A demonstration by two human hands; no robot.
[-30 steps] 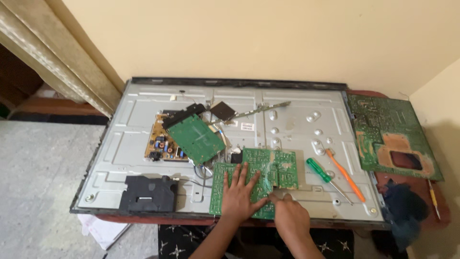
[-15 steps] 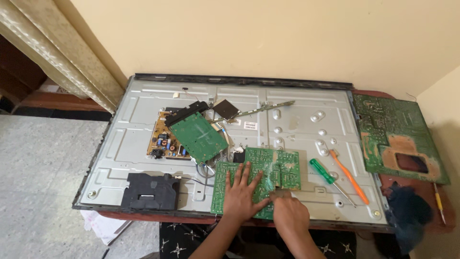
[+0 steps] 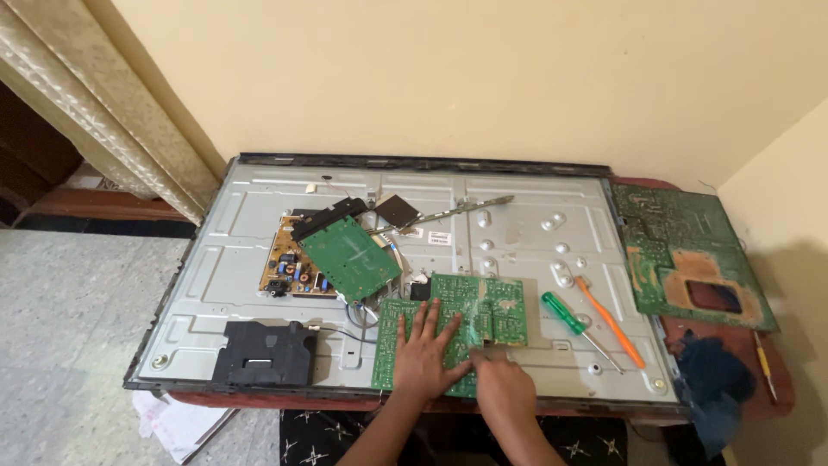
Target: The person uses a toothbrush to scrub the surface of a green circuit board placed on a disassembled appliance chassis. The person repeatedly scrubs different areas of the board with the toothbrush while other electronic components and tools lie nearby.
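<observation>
The left hand (image 3: pixel 423 355) lay flat, fingers spread and released, pressing on a green circuit board (image 3: pixel 448 332) that rested on the near middle of a big grey metal back panel (image 3: pixel 517 250). The right hand (image 3: pixel 503 386) sat just beside it at the board's near right part, curled around something small and pale; the picture was too blurred there to tell what it gripped, or how firmly.

By the look of it, the step in hand was work on the board's surface, one hand steadying it while the other tended a spot. The next move would seem to call for the left hand to keep the board from sliding on the smooth metal.

Room was tight on the near side: the board's lower edge came close to the panel's front rim, and that rim sat near the edge of the reddish tabletop (image 3: pixel 750 341). To the right, a green-handled screwdriver (image 3: pixel 565 312) and an orange-handled one (image 3: pixel 611 321) lay near the board but apart from it. To the left, a black block (image 3: pixel 266 354) sat on the panel, and farther back a second green board (image 3: pixel 349 256) lay tilted over a brown one (image 3: pixel 285 267). A larger green board (image 3: pixel 690 255) rested off the panel's right end. The far right part of the panel was open metal.
</observation>
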